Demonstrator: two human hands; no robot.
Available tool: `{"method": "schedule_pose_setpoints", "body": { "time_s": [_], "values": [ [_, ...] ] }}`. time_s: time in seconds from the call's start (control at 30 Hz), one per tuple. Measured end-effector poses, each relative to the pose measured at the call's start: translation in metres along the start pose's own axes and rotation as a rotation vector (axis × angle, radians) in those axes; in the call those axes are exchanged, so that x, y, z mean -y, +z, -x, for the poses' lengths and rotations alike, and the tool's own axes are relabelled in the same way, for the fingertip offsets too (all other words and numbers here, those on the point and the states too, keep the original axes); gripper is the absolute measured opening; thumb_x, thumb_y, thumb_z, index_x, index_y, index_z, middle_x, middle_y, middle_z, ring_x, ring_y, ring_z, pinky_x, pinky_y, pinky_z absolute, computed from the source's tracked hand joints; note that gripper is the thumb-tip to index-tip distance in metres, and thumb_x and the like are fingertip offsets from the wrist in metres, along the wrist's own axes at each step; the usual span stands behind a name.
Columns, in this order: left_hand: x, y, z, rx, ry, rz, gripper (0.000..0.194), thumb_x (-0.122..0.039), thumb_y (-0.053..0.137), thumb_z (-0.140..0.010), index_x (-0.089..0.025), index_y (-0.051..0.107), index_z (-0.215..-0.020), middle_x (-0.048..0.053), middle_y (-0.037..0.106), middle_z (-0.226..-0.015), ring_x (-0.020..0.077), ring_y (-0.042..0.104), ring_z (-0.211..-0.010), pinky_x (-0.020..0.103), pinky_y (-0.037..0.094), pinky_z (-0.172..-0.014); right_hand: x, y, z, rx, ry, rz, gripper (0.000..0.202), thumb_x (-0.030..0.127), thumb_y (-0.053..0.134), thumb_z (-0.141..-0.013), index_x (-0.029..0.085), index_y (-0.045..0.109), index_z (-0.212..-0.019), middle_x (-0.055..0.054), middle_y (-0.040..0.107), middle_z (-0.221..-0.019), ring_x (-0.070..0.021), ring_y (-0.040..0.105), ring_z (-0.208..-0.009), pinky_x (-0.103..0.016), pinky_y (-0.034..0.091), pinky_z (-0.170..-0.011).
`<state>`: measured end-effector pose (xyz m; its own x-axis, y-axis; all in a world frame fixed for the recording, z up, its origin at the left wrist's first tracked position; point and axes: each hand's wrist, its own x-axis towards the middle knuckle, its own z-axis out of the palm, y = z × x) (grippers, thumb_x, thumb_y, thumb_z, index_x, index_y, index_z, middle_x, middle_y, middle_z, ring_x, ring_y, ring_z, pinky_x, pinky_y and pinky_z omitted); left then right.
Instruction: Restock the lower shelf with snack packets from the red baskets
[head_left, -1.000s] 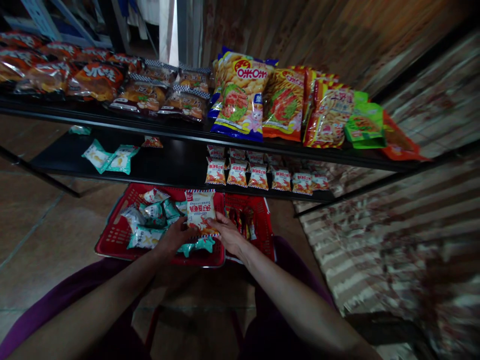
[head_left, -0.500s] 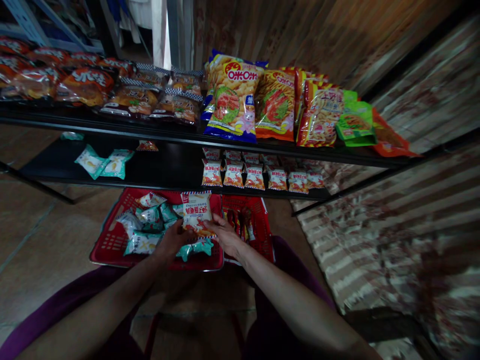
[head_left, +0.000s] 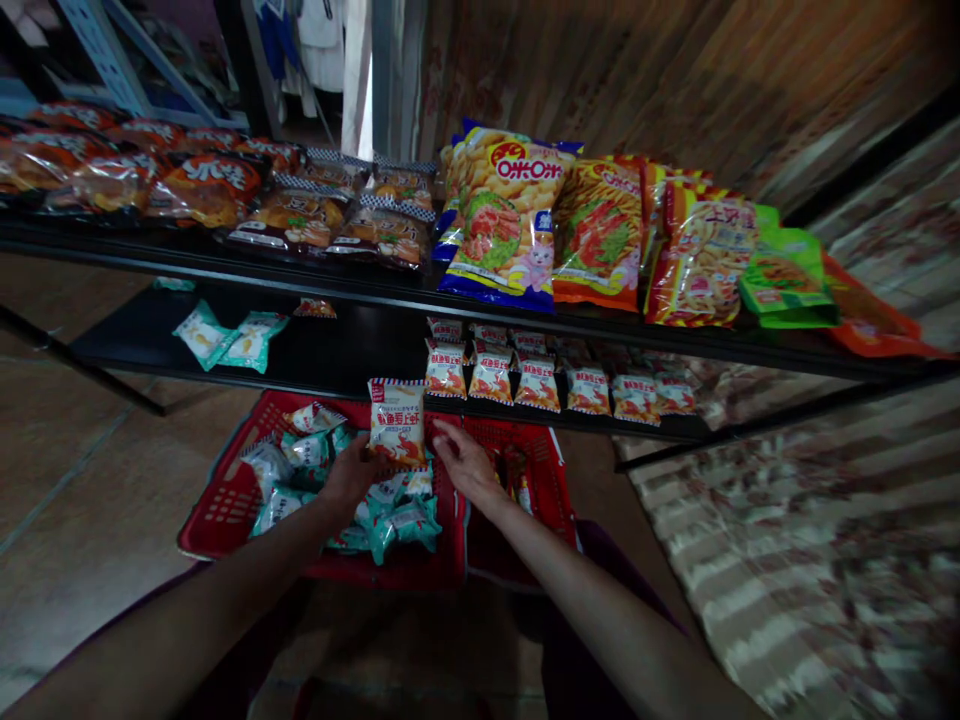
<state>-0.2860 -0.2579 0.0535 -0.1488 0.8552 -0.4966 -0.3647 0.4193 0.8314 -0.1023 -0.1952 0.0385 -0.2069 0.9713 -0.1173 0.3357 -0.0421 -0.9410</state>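
Note:
A small white and orange snack packet [head_left: 398, 422] stands upright above the left red basket [head_left: 217, 508]. My left hand [head_left: 350, 477] grips its lower left side. Just right of the packet, my right hand [head_left: 466, 465] has its fingers apart, with nothing in it. Green and white packets [head_left: 407, 524] lie in the basket below, along with a few white and orange ones. On the lower black shelf [head_left: 352, 345], white and orange packets [head_left: 535, 382] stand in rows at the right, and green packets [head_left: 256, 340] lie at the left.
A second red basket [head_left: 561, 475] with red packets adjoins the first on the right. The upper shelf [head_left: 337, 284] carries large colourful snack bags [head_left: 510, 215] and brown bread-like packs [head_left: 202, 190]. A patterned curtain [head_left: 780, 560] hangs at the right beside the black shelf frame.
My right hand has let go of the packet and moved slightly right, its fingers opening. My left hand still holds the packet. The camera view has shifted, so the shelves appear lower and further right.

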Motion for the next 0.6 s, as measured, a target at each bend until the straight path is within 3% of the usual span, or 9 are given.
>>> {"method": "schedule_pose_setpoints", "body": {
  "time_s": [0.2, 0.33, 0.5, 0.6],
  "values": [
    [-0.021, 0.014, -0.031, 0.021, 0.057, -0.011, 0.032, -0.011, 0.066, -0.064, -0.016, 0.062, -0.095, 0.003, 0.069, -0.084, 0.0172, 0.065, -0.08, 0.03, 0.053, -0.074, 0.01, 0.027, -0.018, 0.127, 0.07, -0.335, 0.046, 0.045, 0.068, -0.073, 0.028, 0.058, -0.114, -0.003, 0.071, -0.105, -0.0226, 0.064, -0.097, -0.037, 0.049, -0.087],
    [-0.036, 0.015, -0.054, -0.008, 0.103, 0.001, 0.037, -0.004, 0.06, -0.067, -0.017, 0.06, -0.102, 0.003, 0.07, -0.088, 0.0164, 0.064, -0.079, 0.029, 0.054, -0.072, 0.023, 0.045, -0.036, 0.058, 0.163, -0.429, 0.045, 0.041, 0.071, -0.068, 0.027, 0.056, -0.109, -0.002, 0.069, -0.106, -0.0219, 0.064, -0.092, -0.032, 0.053, -0.071],
    [-0.045, 0.004, -0.089, -0.147, 0.149, 0.021, 0.03, -0.001, 0.06, -0.068, -0.014, 0.056, -0.094, 0.004, 0.065, -0.084, 0.0146, 0.063, -0.075, 0.029, 0.055, -0.07, 0.031, 0.064, -0.066, -0.013, 0.236, -0.455, 0.035, 0.035, 0.072, -0.066, 0.027, 0.058, -0.098, 0.0, 0.069, -0.098, -0.0185, 0.064, -0.089, -0.029, 0.053, -0.068],
    [-0.045, -0.002, -0.109, -0.165, 0.179, 0.031, 0.024, -0.001, 0.059, -0.069, -0.014, 0.055, -0.088, 0.001, 0.063, -0.079, 0.013, 0.061, -0.071, 0.029, 0.055, -0.069, 0.03, 0.073, -0.087, -0.051, 0.253, -0.454, 0.032, 0.032, 0.072, -0.066, 0.026, 0.058, -0.094, 0.0, 0.069, -0.098, -0.0166, 0.063, -0.088, -0.028, 0.053, -0.069]
  ]
}}
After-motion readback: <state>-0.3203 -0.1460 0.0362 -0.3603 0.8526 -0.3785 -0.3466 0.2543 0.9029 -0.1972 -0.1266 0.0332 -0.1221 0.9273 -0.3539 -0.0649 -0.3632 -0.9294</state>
